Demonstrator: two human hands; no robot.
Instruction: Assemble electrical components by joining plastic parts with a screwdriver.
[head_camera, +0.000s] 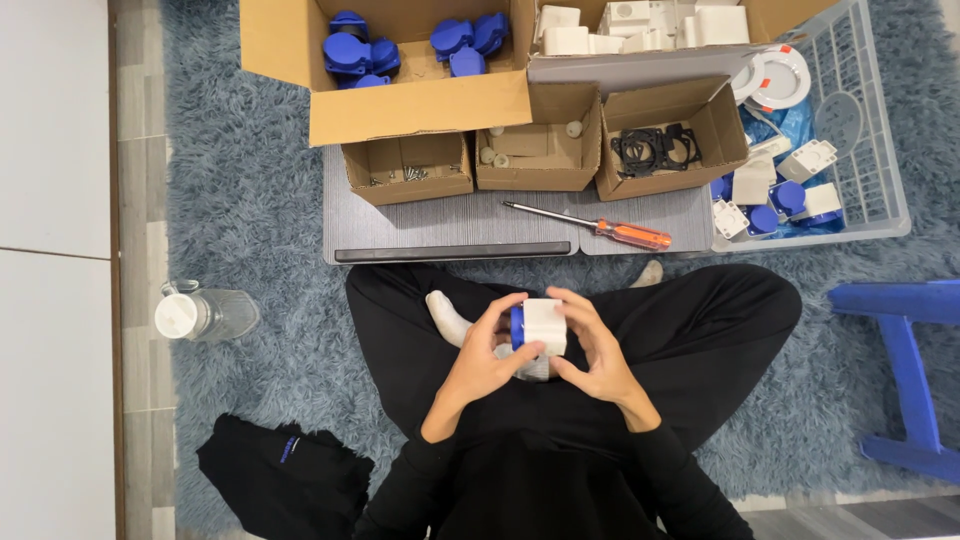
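Observation:
Both hands hold one small white plastic box with a blue cap (538, 325) over my crossed legs in black trousers. My left hand (486, 358) grips its blue left side, thumb under the front. My right hand (594, 352) wraps the white right side, fingers curled over the top. An orange-handled screwdriver (600, 228) lies on the grey board (450, 228) in front of my knees, untouched.
Small cardboard boxes on the board hold screws (408, 172), pale round parts (535, 150) and black frames (655, 148). Larger boxes behind hold blue caps (400, 48) and white housings (640, 25). A white wire basket (850, 130) is at right, a bottle (205, 314) at left, a blue stool (900, 370) far right.

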